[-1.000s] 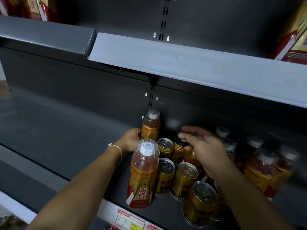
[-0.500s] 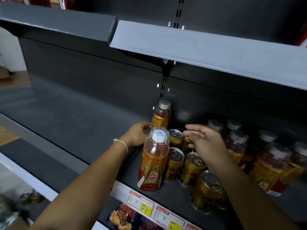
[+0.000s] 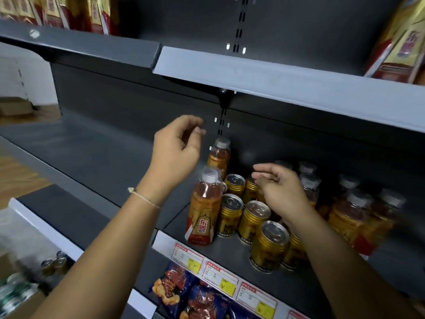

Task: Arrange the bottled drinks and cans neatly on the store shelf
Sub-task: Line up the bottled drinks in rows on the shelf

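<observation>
An orange drink bottle [image 3: 203,210] with a white cap stands at the front of the dark shelf [image 3: 232,254]. A second bottle [image 3: 219,155] stands behind it near the back wall. Several gold cans [image 3: 253,218] stand in rows to their right, and more bottles [image 3: 349,212] stand blurred further right. My left hand [image 3: 177,146] hovers above and left of the rear bottle, fingers loosely curled, holding nothing. My right hand [image 3: 278,187] hangs over the rear cans, fingers relaxed, also holding nothing.
The upper shelf edge [image 3: 287,86] juts out just above my hands. The left stretch of the shelf [image 3: 96,153] is bare metal. Price tags [image 3: 220,275] line the front rail, with snack bags [image 3: 184,293] below. More cans [image 3: 55,264] lie at lower left.
My left hand let go of the rear bottle and rose up and away from it. My right hand lifted slightly off the cans. The view pulled back and tilted down.
</observation>
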A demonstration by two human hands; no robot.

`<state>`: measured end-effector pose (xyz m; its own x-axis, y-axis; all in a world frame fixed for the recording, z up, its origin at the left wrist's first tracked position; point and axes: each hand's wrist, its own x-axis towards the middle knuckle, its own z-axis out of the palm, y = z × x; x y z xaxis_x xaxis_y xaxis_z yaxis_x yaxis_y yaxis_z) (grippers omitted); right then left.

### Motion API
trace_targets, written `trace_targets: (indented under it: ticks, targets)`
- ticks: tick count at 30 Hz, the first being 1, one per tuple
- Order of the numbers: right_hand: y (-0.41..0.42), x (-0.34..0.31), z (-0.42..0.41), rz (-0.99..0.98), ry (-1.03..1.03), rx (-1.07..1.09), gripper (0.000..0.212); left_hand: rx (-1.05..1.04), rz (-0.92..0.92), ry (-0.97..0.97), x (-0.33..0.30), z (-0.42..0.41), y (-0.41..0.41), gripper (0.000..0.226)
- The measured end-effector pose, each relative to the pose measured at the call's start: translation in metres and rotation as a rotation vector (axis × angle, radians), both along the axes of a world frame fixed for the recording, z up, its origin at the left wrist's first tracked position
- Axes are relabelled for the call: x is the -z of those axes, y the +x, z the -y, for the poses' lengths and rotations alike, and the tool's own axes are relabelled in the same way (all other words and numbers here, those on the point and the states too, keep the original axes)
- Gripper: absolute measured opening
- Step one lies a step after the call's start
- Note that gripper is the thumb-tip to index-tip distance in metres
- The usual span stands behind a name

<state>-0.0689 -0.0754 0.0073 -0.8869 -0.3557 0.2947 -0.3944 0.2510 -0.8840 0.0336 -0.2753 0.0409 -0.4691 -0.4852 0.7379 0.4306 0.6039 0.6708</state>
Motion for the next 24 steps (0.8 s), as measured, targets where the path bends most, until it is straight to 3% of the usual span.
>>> trace_targets:
  ticks: [3, 7, 11, 13, 19, 24]
  targets:
    - [0.004, -0.002, -0.024, 0.004, -0.007, 0.003, 0.028, 0.08, -0.073, -0.114, 0.004, -0.047, 0.022, 0.018]
    - [0.009, -0.002, -0.065, -0.093, 0.047, 0.052, 0.025, 0.148, 0.152, -0.22, 0.051, -0.095, 0.019, 0.017]
    - [0.021, 0.016, -0.107, -0.455, 0.428, 0.116, 0.03, 0.133, 0.365, -0.233, 0.105, -0.122, 0.004, 0.031]
    - [0.027, 0.027, -0.127, -0.543, 0.614, 0.12, 0.036, 0.118, 0.426, -0.222, 0.122, -0.138, 0.0, 0.044]
    - [0.036, 0.065, -0.175, -0.429, 0.782, 0.141, 0.05, -0.046, 0.585, -0.258, 0.139, -0.173, -0.008, 0.076]
    - [0.046, 0.092, -0.188, -0.384, 0.87, 0.096, 0.054, -0.156, 0.615, -0.173, 0.14, -0.188, -0.012, 0.075]
